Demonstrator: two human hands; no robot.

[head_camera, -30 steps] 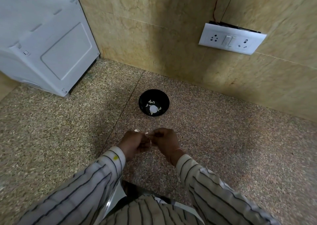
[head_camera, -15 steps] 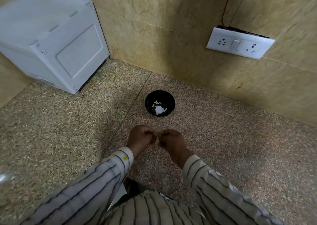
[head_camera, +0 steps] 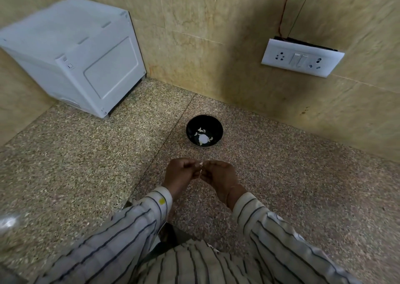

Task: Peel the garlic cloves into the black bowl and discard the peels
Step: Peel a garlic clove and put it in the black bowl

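Near the bowl (head_camera: 204, 130), above the table (head_camera: 281, 186), left hand (head_camera: 180, 174) and right hand (head_camera: 218, 175) are together pinching a clove (head_camera: 200, 164).

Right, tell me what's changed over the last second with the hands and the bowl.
Little has changed. Both hands, left hand and right hand, stay together in front of the black bowl, fingers still pinching the garlic clove between them. Nothing was let go. The bowl still sits on the counter with the same white pieces in it; only the camera shifted.
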